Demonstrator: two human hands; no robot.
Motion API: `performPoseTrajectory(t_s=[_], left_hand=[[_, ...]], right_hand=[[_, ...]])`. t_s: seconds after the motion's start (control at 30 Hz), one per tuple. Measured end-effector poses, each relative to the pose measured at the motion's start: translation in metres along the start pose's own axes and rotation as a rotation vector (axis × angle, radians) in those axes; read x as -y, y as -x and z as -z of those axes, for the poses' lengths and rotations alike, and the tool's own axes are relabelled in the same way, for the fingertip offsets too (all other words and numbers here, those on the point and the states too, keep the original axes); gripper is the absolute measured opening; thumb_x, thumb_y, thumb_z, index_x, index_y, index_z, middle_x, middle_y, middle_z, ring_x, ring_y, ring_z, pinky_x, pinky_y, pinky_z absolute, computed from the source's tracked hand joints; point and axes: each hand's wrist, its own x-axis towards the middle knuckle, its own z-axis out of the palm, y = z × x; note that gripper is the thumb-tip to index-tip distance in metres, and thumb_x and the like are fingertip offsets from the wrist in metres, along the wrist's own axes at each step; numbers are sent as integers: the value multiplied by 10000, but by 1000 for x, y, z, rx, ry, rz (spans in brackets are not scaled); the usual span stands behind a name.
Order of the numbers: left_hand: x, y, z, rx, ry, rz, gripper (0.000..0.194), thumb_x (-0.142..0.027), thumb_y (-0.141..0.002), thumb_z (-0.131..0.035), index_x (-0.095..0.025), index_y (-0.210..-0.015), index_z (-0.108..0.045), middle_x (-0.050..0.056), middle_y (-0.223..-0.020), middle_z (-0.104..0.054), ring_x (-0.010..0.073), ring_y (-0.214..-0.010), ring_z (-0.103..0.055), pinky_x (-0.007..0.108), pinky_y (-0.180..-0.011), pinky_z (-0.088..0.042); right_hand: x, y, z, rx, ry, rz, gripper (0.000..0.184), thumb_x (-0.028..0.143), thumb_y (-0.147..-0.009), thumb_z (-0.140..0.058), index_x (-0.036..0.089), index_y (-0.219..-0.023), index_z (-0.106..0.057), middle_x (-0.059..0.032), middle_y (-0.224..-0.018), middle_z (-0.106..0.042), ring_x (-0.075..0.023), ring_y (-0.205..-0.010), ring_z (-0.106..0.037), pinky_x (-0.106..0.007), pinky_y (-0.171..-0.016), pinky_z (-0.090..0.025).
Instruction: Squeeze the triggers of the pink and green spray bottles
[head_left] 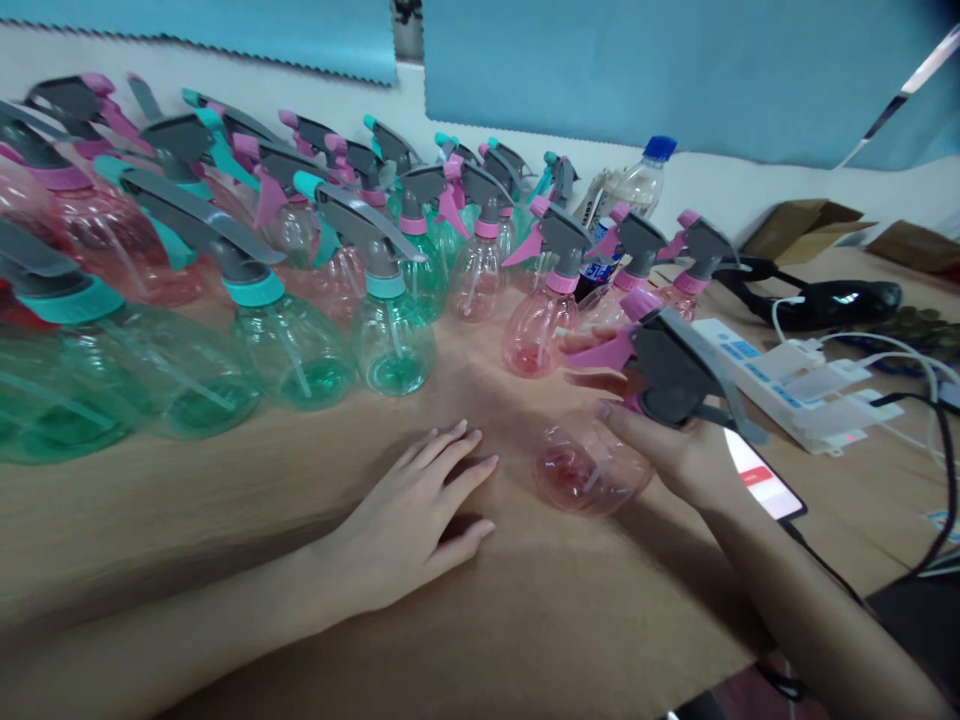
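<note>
Saw a wooden table [487,650] stretching from the near edge back to a white wall [720,200], with blue cloth [637,70] hung there in two pieces, zigzag-cut along the lower edges. Found a crowd of spray bottles [480,280] set in loose rows over the left and middle of the wood, green or pink in body, with turquoise or pink collars and grey heads.

Noticed the left hand [427,495] lying palm down in front of those rows, fingers slightly apart, thumb set off from the rest. Made out the right hand [686,455] farther over, clamped around the neck of a pink spray bottle [592,465], thumb across the near side, fingers showing beyond. Saw that bottle tilted, head leaning right, base pointing to the lower left, near the left hand but clear of the fingertips. Could not tell a base resting on the wood from one held just above.

Spotted a white power strip [780,385] to the right, with plugs seated in the far end, and a glossy black object [840,300] behind. Picked out a clear bottle [641,185] with a blue cap by the wall, then a phone [761,475], screen lit, partly hidden behind the right wrist. Saw, thinnest of all, white cables [907,350] trailing from the plugs.
</note>
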Motion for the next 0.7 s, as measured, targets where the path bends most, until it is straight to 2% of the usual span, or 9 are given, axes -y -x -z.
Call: performPoseTrajectory(t_s=[0.13, 0.27, 0.43, 0.57, 0.7], left_hand=[[0, -1, 0, -5, 2, 0, 471, -409, -951, -521, -130, -1330, -536, 164, -1442, -456, 328, -1380, -331, 512, -1098, -313], [0, -1, 0, 9, -9, 0, 472, -412, -958, -510, -125, -1332, -533, 168, -1449, -446, 324, -1387, -319, 514, -1099, -308], [0, 0, 0, 19, -20, -6, 480, -414, -957, -511, -123, -1339, -525, 168, -1448, -447, 316, -1391, -313, 511, -1101, -303], [0, 1, 0, 18, -24, -8, 475, -422, -958, -506, -130, -1332, -529, 165, -1438, -460, 316, -1389, -317, 517, -1093, -311], [-1, -1, -1, 15, -14, -2, 469, -423, -962, -497, -138, -1332, -528, 163, -1443, -456, 314, -1387, -324, 515, -1095, -305]], right_hand=[[-1, -1, -1, -93, 84, 61, 235, 448, -748, -706, 276, -907, -702, -13, -744, -716, -290, -895, -692, -484, -873, -527], [-6, -3, -3, -245, 195, 88, 307, 547, -675, -739, 261, -768, -681, -2, -624, -639, -275, -779, -665, -456, -782, -534], [-3, -5, -13, -279, 155, 142, 326, 559, -680, -729, 249, -666, -627, 17, -548, -557, -243, -630, -612, -443, -718, -510], [4, -3, -13, -309, 221, 193, 340, 558, -697, -721, 236, -733, -617, 7, -604, -588, -230, -621, -594, -429, -705, -490], [2, 9, 0, -173, 316, 197, 432, 592, -710, -695, 233, -938, -622, -38, -805, -672, -272, -777, -634, -454, -778, -486]])
